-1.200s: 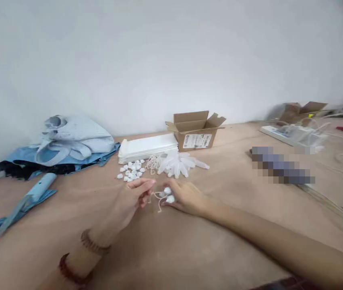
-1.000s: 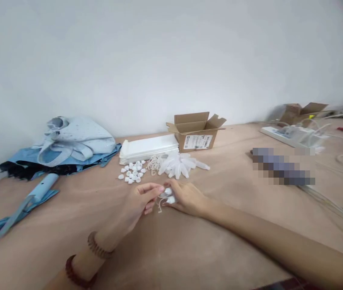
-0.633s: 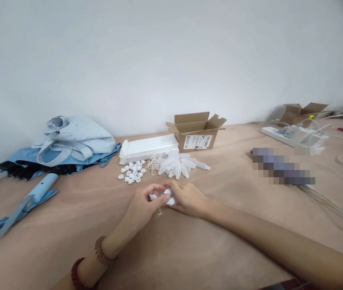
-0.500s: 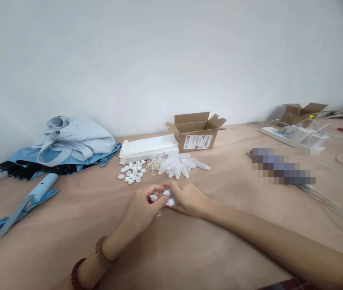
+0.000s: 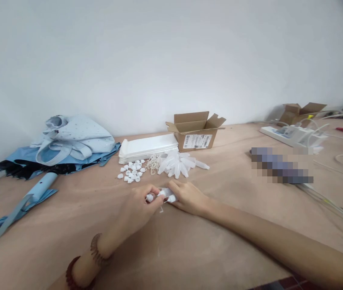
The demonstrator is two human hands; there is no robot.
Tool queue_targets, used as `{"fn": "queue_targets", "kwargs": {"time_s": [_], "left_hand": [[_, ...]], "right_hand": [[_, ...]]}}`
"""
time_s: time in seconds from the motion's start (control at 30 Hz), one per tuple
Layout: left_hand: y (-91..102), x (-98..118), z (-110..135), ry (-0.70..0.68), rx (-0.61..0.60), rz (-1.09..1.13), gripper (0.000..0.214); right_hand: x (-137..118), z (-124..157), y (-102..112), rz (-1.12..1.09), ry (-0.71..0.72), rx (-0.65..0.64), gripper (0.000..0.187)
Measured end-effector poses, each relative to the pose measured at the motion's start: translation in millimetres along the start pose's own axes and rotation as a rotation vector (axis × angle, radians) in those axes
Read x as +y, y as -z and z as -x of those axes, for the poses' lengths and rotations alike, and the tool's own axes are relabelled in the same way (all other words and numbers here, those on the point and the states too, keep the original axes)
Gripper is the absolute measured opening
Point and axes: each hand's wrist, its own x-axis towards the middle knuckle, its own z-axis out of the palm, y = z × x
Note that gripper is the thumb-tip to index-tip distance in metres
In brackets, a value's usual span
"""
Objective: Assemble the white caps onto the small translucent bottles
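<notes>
my left hand (image 5: 143,198) is closed, with thumb and forefinger bent round a small white cap (image 5: 149,197) that peeks out between them. my right hand (image 5: 189,197) reaches in from the other side, its fingers curled round a cluster of small white-capped bottles (image 5: 172,198), and my left thumb tip meets that cluster. a thin pale cord (image 5: 161,209) dangles just below my fingers (how it is fastened, i can't make out).

just beyond my hands, loose white caps (image 5: 133,176) lie scattered on the brown table cover (image 5: 234,177), some with their hollow ends showing. beside them sits a tangle of cream cords (image 5: 152,164), and to the right of that a fanned heap of translucent plastic bottles (image 5: 177,164). behind these is a stack of flat white packets (image 5: 149,143), near an open cardboard box (image 5: 212,139) with a printed label.

further left, a pale blue cloth bag (image 5: 81,135) rests on a blue folded umbrella (image 5: 23,155). well off to the right is a white power strip (image 5: 275,135) with cables.
</notes>
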Motion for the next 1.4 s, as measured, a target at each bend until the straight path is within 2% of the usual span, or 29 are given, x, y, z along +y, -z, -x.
{"fn": "queue_targets", "kwargs": {"time_s": [0.1, 0.2, 0.37, 0.47, 0.53, 0.67, 0.73, 0.97, 1.03, 1.2, 1.4], "left_hand": [[-1.7, -2.5, -1.0, 0.024, -0.018, 0.049, 0.025], [-5.0, -5.6, -2.9, 0.104, -0.061, 0.168, 0.031], [-12.8, -8.8, -7.6, 0.269, -0.191, 0.457, 0.045], [-11.2, -8.4, -9.5, 0.323, -0.265, 0.525, 0.049], [-7.3, -7.6, -9.6, 0.283, -0.26, 0.47, 0.049], [-0.3, -2.9, -6.7, 0.137, -0.169, 0.275, 0.042], [0.5, 0.8, -5.1, 0.106, -0.171, 0.252, 0.044], [-2.7, 1.2, -6.6, 0.284, -0.316, 0.418, 0.058], [-1.9, -2.1, -7.5, 0.246, -0.307, 0.373, 0.056], [-0.8, -6.0, -7.2, 0.087, -0.179, 0.245, 0.039], [-4.1, -6.3, -8.1, 0.163, -0.343, 0.327, 0.054]], "right_hand": [[-0.1, 0.0, 0.6, 0.004, 0.004, -0.019, 0.014], [-0.2, -0.1, 0.9, 0.01, 0.02, -0.021, 0.014], [-1.0, 0.2, 1.0, 0.03, 0.018, -0.025, 0.013], [-2.0, 0.5, 1.4, 0.04, 0.007, -0.016, 0.014], [-2.6, 0.6, 1.9, 0.038, -0.002, -0.017, 0.014], [-3.3, 0.6, 3.2, 0.031, -0.001, -0.031, 0.015], [-3.5, 0.5, 3.4, 0.023, -0.006, -0.034, 0.016], [-3.7, -0.6, 1.1, 0.064, -0.018, -0.031, 0.018], [-4.3, -1.0, 1.5, 0.062, -0.019, -0.041, 0.017], [-4.4, -0.7, 1.7, 0.043, -0.028, -0.049, 0.021], [-3.7, -0.2, 1.4, 0.072, -0.028, -0.047, 0.02]]}}
